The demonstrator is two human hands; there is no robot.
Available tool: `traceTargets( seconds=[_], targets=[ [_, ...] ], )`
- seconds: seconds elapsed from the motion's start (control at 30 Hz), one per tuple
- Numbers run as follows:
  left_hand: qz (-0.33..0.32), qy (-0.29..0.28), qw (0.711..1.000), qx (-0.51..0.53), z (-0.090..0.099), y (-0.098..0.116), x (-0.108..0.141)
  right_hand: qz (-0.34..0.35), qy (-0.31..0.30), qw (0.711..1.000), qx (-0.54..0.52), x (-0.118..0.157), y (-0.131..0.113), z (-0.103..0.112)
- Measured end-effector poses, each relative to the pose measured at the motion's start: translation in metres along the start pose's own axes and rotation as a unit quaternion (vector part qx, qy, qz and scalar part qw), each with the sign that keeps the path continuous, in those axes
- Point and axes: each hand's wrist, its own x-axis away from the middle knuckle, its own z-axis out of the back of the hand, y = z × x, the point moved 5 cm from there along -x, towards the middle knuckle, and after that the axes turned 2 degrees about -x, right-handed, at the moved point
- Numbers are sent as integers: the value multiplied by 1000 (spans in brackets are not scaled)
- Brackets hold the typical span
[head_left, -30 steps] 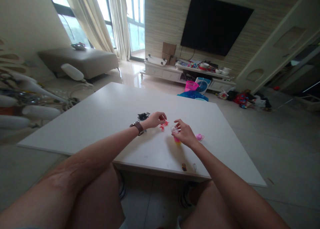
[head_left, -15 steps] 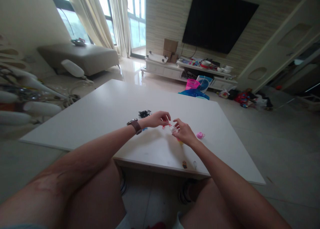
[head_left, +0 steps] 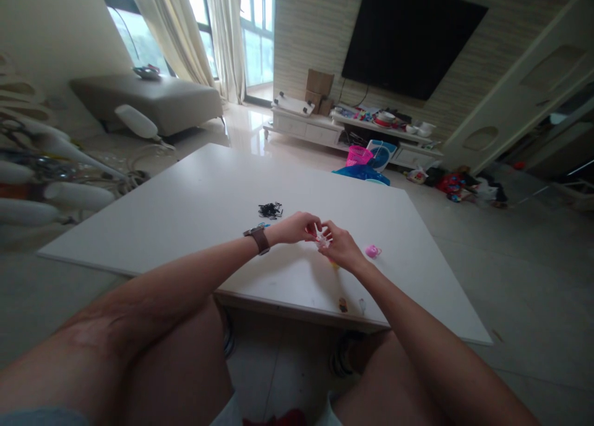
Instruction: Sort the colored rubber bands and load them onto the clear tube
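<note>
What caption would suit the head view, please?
Left hand beside clear-topped container in right hand, over white table.

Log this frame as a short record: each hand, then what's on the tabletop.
Left hand: fingers close to the container's mouth, red bits beside them; grip unclear
Right hand: holding the clear container
Left wrist: brown-strapped watch
White tabletop: black pile, small pink item
Near edge: small dark-and-orange item
</note>
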Motion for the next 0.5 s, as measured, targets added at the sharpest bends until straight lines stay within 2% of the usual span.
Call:
traceTargets(
  seconds=[0.2,0.5],
  targets=[
    [-22,43,998,-27,-2,9,-2,7,6,1000,-10,1,-2,-2],
    [3,62,998,-27,-2,15,-1,-4,16,1000,-25,1,-2,3]
  ],
)
